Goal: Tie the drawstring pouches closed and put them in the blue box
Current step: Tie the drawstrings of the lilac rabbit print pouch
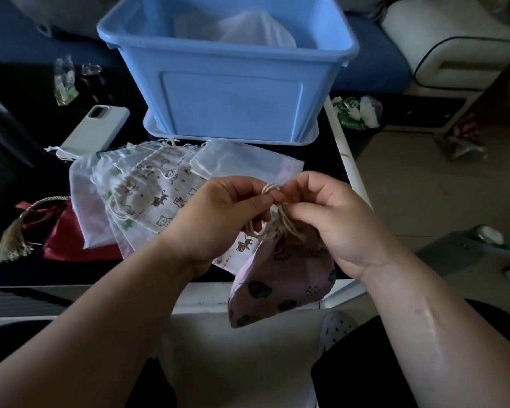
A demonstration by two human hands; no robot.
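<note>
A pink printed drawstring pouch point(283, 278) hangs over the table's front edge with its neck gathered. My left hand point(218, 213) and my right hand point(330, 219) both pinch its cream drawstring point(270, 188), looped between the fingertips above the neck. Behind my hands several flat pouches lie fanned on the dark table: a cat-print pouch point(156, 195), white sheer pouches point(242, 160) and a red pouch point(68, 240) with a gold tassel. The blue box point(230, 95) stands at the back on its lid, with a white pouch point(256, 30) inside.
A white phone point(95, 128) lies left of the box. Small plastic wrappers point(64, 81) sit at the back left. The table's white right edge point(346, 160) runs past a bin with rubbish point(357, 111). A white armchair point(454, 45) stands at the back right. My knees are below.
</note>
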